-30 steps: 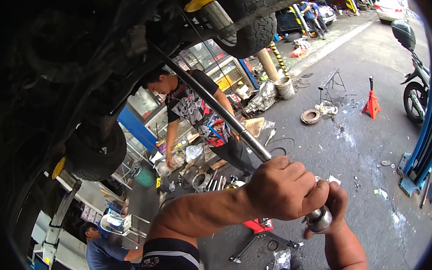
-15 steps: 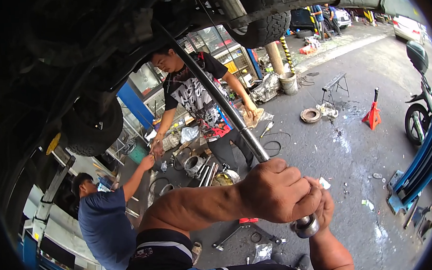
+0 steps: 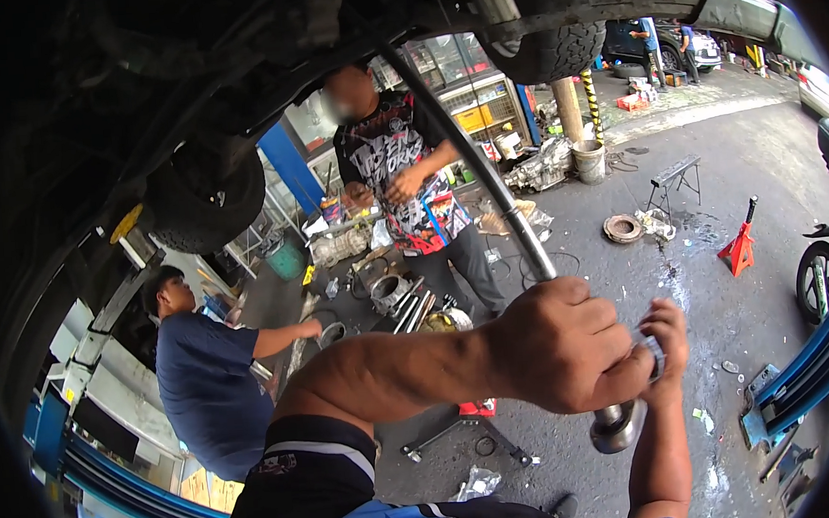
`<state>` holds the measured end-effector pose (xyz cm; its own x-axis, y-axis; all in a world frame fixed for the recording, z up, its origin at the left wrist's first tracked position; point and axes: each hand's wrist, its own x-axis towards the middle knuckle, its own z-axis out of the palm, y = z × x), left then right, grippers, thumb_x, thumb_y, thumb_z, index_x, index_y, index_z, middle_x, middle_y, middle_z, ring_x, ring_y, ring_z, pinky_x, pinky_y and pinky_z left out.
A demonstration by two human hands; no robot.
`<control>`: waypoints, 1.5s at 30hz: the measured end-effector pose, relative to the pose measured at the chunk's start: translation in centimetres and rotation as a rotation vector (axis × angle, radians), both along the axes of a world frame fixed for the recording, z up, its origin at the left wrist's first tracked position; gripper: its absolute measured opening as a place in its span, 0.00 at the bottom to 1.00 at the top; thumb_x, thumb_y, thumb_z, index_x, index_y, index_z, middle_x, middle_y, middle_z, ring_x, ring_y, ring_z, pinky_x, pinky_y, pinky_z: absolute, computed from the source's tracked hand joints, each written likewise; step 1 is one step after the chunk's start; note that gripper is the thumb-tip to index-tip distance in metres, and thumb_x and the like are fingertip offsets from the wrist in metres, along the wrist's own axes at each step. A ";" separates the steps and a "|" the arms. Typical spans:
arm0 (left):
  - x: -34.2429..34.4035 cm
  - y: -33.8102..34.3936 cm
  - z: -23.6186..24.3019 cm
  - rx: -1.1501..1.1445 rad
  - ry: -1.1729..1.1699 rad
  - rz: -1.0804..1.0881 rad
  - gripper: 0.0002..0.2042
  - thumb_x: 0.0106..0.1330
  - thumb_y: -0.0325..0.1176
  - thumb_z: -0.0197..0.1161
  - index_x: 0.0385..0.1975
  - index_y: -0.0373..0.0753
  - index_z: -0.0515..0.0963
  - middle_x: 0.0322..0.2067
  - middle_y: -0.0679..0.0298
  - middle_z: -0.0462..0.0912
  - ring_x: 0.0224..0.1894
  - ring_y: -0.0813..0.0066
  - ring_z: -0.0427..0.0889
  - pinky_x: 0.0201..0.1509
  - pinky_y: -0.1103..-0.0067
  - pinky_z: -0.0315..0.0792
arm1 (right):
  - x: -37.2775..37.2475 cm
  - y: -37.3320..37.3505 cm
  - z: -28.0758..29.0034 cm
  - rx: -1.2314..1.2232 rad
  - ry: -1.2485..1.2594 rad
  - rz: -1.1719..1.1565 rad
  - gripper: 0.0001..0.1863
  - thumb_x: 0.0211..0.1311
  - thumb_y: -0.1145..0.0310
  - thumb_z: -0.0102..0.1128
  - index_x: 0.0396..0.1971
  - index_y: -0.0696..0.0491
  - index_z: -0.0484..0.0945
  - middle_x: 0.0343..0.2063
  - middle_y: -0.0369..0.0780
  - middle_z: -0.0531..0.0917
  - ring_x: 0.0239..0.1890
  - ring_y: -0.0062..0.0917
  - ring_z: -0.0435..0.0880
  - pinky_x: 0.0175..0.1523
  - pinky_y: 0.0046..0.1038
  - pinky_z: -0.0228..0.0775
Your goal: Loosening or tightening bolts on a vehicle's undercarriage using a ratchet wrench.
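A long metal bar (image 3: 473,149), dark above and bright steel toward me, slants down from the vehicle's underside. My left hand (image 3: 572,344) is wrapped round its lower part, knuckles toward me. Below that fist the bar's rounded steel head (image 3: 617,427) sticks out. Just right of it, my right hand (image 3: 665,343) is raised with curled fingers, partly behind the left fist. A small pale, shiny piece (image 3: 652,356) shows in it, too blurred to name. The vehicle's dark underside (image 3: 259,50) hangs overhead.
One co-worker (image 3: 400,174) stands beyond the bar; another (image 3: 204,386) is at the left. Between them lie metal parts (image 3: 408,302). A red jack stand (image 3: 740,248), a blue lift post (image 3: 814,358) and a motorcycle (image 3: 819,272) are at the right.
My hands and the bar's lower end sit farther right in the picture; my right hand has come up and away from the bar's head. The co-workers' hands have parted.
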<state>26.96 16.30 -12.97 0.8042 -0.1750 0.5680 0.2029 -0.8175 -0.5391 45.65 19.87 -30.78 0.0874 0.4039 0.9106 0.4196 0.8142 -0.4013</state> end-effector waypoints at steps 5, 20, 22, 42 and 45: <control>2.6 0.7 0.4 0.041 -0.146 -0.118 0.05 0.48 0.34 0.59 0.21 0.43 0.71 0.14 0.74 0.60 0.16 0.79 0.65 0.19 0.79 0.54 | 2.4 1.8 -2.7 -0.302 0.391 0.240 0.14 0.45 0.66 0.64 0.28 0.57 0.71 0.34 0.46 0.78 0.43 0.35 0.77 0.47 0.36 0.71; 1.8 2.0 3.0 0.124 -0.080 -0.176 0.06 0.48 0.36 0.58 0.16 0.42 0.72 0.11 0.60 0.75 0.14 0.62 0.77 0.20 0.67 0.68 | -14.2 -5.1 -4.7 -0.336 0.883 0.053 0.13 0.59 0.65 0.60 0.34 0.59 0.73 0.25 0.34 0.74 0.29 0.20 0.71 0.36 0.25 0.66; 0.6 1.9 2.8 0.130 -0.051 -0.176 0.07 0.48 0.36 0.58 0.16 0.42 0.72 0.11 0.60 0.75 0.14 0.62 0.77 0.20 0.67 0.68 | -15.0 -6.0 -4.7 -0.393 0.753 -0.081 0.16 0.57 0.60 0.62 0.32 0.58 0.73 0.26 0.35 0.75 0.30 0.21 0.72 0.38 0.25 0.67; -0.3 -0.2 4.9 0.106 -0.069 -0.180 0.04 0.55 0.34 0.53 0.22 0.42 0.72 0.09 0.60 0.74 0.12 0.60 0.76 0.21 0.63 0.67 | -12.1 -6.6 -0.8 -0.326 0.614 -0.418 0.10 0.54 0.67 0.62 0.29 0.57 0.74 0.25 0.36 0.76 0.30 0.21 0.73 0.38 0.26 0.67; -0.6 -0.3 5.0 0.175 -0.078 -0.184 0.05 0.53 0.34 0.54 0.21 0.41 0.69 0.08 0.62 0.72 0.11 0.62 0.75 0.19 0.66 0.67 | -11.0 -6.6 -0.9 -0.284 0.562 -0.335 0.10 0.54 0.67 0.63 0.29 0.57 0.73 0.25 0.35 0.76 0.30 0.19 0.73 0.38 0.24 0.67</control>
